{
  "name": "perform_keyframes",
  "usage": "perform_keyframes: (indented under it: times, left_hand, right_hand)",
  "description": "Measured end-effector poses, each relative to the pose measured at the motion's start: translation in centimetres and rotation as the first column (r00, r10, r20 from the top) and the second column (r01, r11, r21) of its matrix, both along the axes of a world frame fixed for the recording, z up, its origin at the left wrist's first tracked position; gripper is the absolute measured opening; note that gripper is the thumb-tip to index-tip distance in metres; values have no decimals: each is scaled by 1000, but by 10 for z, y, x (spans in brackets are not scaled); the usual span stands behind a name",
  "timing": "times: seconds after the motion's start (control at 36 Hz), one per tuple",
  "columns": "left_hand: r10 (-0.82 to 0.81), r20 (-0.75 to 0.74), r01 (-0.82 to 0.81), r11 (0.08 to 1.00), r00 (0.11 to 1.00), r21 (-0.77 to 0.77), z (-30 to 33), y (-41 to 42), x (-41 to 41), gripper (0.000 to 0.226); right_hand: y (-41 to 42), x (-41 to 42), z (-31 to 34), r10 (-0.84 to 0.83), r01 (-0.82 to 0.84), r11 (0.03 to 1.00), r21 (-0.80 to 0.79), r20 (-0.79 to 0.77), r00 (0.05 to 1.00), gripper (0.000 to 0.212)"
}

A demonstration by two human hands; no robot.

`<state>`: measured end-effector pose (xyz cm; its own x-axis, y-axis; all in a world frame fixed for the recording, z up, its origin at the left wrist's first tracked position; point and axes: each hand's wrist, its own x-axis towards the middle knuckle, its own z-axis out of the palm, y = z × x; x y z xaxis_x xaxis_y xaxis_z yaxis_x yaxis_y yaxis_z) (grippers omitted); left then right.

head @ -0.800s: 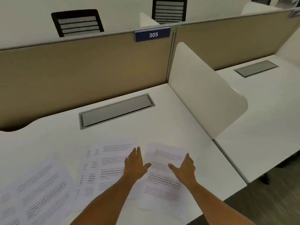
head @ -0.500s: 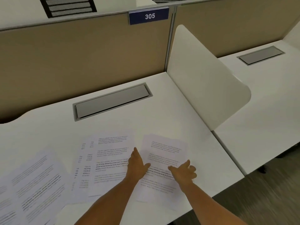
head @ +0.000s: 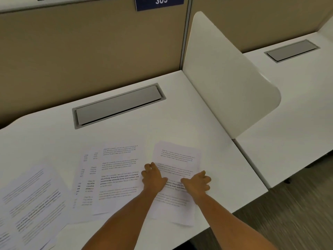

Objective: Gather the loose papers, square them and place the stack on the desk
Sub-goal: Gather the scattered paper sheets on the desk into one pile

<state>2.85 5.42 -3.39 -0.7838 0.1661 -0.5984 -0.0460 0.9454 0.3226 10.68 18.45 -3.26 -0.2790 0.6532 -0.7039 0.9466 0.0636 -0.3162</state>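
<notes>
Gathering has just begun — left hand (head: 153,177) and right hand (head: 197,183), fingers curling, seemingly pinch the rightmost white printed sheet (head: 177,159) on the white tabletop (head: 207,127) — next, lift it onto its neighbours.

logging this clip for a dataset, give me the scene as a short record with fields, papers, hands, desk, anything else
papers: loose printed sheets, in three groups on the desk, not yet stacked
right sheet: lies nearest the white divider, both hands on it
middle sheets: several overlapping, fanned
left sheets: overlapping, partly cut off by the picture's edge
left hand: on the right sheet's left edge, fingers curled
right hand: on the right sheet's right side, fingers curled
desk: white, with a grey cable hatch, closed
sign: blue, reads 305
</notes>
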Motion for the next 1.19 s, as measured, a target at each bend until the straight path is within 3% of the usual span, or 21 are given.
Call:
perform_keyframes:
  times: [0.14, 0.28, 0.39, 0.5, 0.72, 0.92, 1.08, 1.19]
  left_hand:
    - [80, 46, -84, 993, 996, 80, -1, 2, -5, 78]
    - [135, 127, -158, 969, 983, 188, -4, 5, 1, 81]
    - [159, 157, -198, 941, 975, 275, -6, 8, 4, 80]
    - [205, 183, -258, 905, 961, 340, -9, 6, 2, 66]
    - [251, 235, -331, 844, 939, 422, -7, -12, -5, 39]
    - [311, 233, -385, 815, 921, 433, 4, -28, -10, 43]
    - [356, 433, -558, 590, 828, 583, 17, -41, -16, 41]
    - [320, 479, -576, 487, 817, 657, 23, -56, -22, 38]
  right_hand:
    - [6, 0, 1, -42, 39, 998, -58, -54, 998, 97]
    - [12, 1, 1, -93, 70, 988, -140, -170, 981, 95]
    - [16, 2, -1, -254, 160, 939, -305, -301, 919, 71]
    - [15, 1, 4, -404, 148, 798, -584, -336, 851, 39]
    - [16, 0, 12, -466, 56, 670, -740, -361, 808, 43]
    - [16, -9, 22, -400, -59, 634, -771, -392, 829, 48]
    - [9, -19, 36, -362, -117, 636, -763, -429, 827, 49]
    - [5, -24, 41, -360, -112, 667, -737, -450, 817, 48]
